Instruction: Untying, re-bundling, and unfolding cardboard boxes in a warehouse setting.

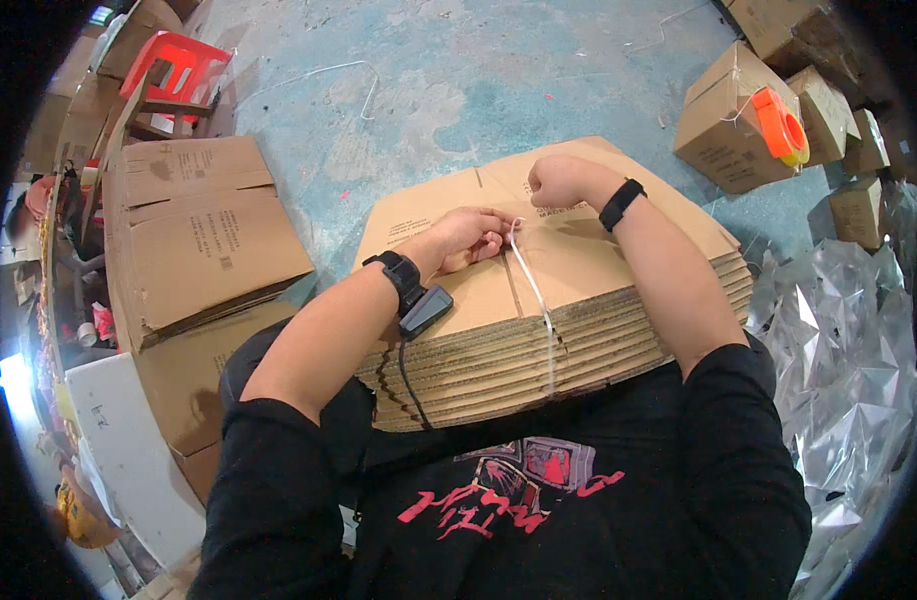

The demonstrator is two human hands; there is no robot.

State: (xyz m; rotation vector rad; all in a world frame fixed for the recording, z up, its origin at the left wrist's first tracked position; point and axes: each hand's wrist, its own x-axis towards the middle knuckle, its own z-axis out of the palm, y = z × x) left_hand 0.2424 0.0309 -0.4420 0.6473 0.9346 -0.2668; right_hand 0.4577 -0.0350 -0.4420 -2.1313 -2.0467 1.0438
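Left hand [468,240] pinches the white strap [533,286]; right hand [563,183] curls, hold unclear; keep tension against the flattened cartons [590,262] beneath.

Place looked like packing workshop or carton store. Bare, worn blue-grey floor [478,90] had loose white cord [371,88] lying on it. Flattened cartons [588,270] sat stacked before me; folded cardboard [213,230] lay piled at my left, made-up boxes [728,145] stood at my right. Crumpled silvery sheeting [848,330] lay below those. Red plastic seat [200,60] stood far left. Clutter along dim, bent left edge was perhaps stored goods.
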